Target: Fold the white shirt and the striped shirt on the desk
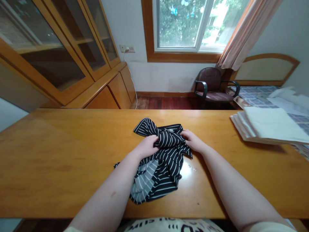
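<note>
The striped cloth (169,161) lies bunched mid-worktop (72,145). Left grip (151,145), at the roll's nine o'clock, pinches fabric; right grip (189,138), at three, I cannot tell. Light, even tension should avoid creasing.

Garment (169,161) lies on table (60,151), left of stack (272,124)

wooden desk (60,154): open left | striped garment (167,161) mid-desk | white stack (275,124) blocks right
</note>
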A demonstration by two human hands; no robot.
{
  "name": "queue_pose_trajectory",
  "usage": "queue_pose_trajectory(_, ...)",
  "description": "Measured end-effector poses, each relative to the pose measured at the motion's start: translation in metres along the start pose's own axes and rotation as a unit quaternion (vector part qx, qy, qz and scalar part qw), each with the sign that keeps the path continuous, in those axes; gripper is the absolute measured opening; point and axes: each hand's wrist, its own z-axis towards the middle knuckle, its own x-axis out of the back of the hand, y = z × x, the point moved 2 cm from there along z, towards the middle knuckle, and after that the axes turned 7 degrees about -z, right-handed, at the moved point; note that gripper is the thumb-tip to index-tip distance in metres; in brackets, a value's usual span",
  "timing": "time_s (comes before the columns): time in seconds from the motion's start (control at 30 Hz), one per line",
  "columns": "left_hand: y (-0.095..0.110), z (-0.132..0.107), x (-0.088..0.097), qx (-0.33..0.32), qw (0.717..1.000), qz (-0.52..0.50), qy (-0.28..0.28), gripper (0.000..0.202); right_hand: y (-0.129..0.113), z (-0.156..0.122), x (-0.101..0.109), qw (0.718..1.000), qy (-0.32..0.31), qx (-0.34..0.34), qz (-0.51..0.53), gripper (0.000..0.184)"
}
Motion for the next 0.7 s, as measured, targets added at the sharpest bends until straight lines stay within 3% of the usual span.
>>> queue_pose_trajectory(0.1, 0.002, -0.002, 0.002, -0.018, 0.999, -0.035, -0.005, 0.028, -0.001, -0.003, -0.001, 0.991, 0.007, -0.048, 0.122, 0.021)
queue_pose_trajectory(0.23, -0.004, -0.003, 0.003, -0.025, 0.997, -0.078, 0.014, 0.034, 0.012, -0.004, 0.000, 0.960, 0.105, -0.141, 0.216, 0.032)
queue_pose_trajectory(0.33, -0.012, -0.001, 0.005, 0.022, 0.994, -0.068, 0.078, 0.048, 0.018, -0.003, 0.005, 0.933, 0.192, -0.168, 0.255, 0.035)
queue_pose_trajectory(0.5, -0.022, 0.000, 0.011, 0.135, 0.977, -0.012, 0.167, 0.048, 0.024, -0.005, 0.018, 0.898, 0.285, -0.175, 0.286, 0.035)
queue_pose_trajectory(0.7, -0.034, -0.007, 0.024, 0.256, 0.935, 0.032, 0.242, 0.039, 0.036, -0.011, 0.029, 0.902, 0.342, -0.182, 0.191, 0.031)
